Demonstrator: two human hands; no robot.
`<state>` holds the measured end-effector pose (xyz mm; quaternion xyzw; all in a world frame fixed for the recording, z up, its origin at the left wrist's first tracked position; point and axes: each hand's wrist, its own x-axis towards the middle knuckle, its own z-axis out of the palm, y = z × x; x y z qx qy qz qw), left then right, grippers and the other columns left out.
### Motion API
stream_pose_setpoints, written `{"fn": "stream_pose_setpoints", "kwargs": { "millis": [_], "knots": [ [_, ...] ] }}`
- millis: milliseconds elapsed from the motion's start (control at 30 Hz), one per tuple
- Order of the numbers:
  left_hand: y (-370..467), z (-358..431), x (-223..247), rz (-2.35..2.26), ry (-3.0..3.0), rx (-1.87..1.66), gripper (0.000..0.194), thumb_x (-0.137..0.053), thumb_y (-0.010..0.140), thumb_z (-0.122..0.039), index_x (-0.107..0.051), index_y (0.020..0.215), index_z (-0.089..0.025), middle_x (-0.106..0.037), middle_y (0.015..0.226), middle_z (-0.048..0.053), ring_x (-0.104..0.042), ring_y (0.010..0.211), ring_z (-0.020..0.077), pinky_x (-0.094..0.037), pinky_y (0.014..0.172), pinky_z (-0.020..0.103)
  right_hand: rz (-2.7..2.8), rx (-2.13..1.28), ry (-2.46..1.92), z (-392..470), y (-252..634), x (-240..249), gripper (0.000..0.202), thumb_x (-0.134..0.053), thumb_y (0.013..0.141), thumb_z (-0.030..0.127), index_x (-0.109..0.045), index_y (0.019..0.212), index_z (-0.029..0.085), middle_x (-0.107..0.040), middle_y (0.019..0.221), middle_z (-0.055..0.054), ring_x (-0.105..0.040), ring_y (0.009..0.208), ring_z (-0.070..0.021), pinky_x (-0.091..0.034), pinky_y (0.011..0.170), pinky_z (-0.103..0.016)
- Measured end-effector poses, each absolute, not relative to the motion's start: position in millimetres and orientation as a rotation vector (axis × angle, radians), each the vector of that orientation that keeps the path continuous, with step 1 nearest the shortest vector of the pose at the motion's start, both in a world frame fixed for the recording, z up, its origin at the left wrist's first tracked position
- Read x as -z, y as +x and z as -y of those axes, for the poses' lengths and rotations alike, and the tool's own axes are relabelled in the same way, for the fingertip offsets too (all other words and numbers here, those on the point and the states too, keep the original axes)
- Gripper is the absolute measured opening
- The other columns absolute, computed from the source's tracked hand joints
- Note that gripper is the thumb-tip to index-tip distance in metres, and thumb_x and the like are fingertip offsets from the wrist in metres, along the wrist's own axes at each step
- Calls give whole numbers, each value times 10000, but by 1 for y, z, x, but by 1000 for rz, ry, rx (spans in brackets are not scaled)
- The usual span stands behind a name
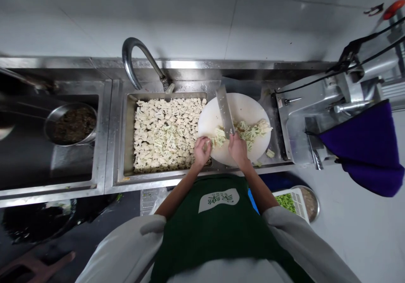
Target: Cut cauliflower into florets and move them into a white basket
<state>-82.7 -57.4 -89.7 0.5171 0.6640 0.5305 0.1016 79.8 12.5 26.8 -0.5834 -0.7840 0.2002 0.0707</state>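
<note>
A round white cutting board (210,118) lies on the steel counter in front of me. My right hand (238,148) grips a wide-bladed cleaver (224,107), its blade pointing away over the board. Cut cauliflower pieces (253,133) lie on both sides of the blade. At the board's left edge is my left hand (202,150), its fingers curled at a small piece of cauliflower; what is between them is mostly hidden. Just left of it, the sink basin (129,135) is filled with many cauliflower florets (167,133).
A curved faucet (128,59) rises behind the basin. In the left sink stands a metal bowl (52,124) with dark contents. To the right are a steel machine (329,88), a purple cloth (363,148) and another knife (314,152). A white basket (300,202) of chopped greens sits below.
</note>
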Motion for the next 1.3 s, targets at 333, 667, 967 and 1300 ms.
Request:
{"fn": "stream_pose_setpoints", "kwargs": {
  "millis": [333,667,967,1300],
  "knots": [
    [-104,3,85,-1819,1754,-1348,129,-709,955,-329,-736,906,-212,-744,943,71,-698,939,245,-587,887,409,2177,-648,-1819,-23,90,-25,409,-299,1097,278,-604,1283,78,-746,969,-185,-722,875,-305,-498,753,-351],
    [-88,16,98,-1861,1716,-1407,212,-664,1000,-398,-744,914,-221,-722,924,71,-668,939,237,-554,897,396,2379,-635,-1812,-31,58,-36,394,-300,1127,283,-615,1286,107,-775,1036,-161,-743,940,-255,-490,781,-294],
    [-88,30,91,-1818,1821,-1316,472,-716,945,-496,-669,1312,-202,-558,1445,186,-537,1388,326,-478,1139,487,2326,-779,-1751,-49,67,-16,356,-348,1092,280,-637,1223,118,-767,1030,-165,-726,948,-273,-495,797,-317],
    [-55,-23,83,-1762,2187,-903,469,-645,982,-375,-643,1442,-287,-647,1384,170,-542,1292,394,-373,1085,570,1885,-595,-1819,-45,153,-22,318,-356,1057,348,-612,1102,165,-702,826,-135,-657,790,-284,-431,690,-331]
  ]
}}
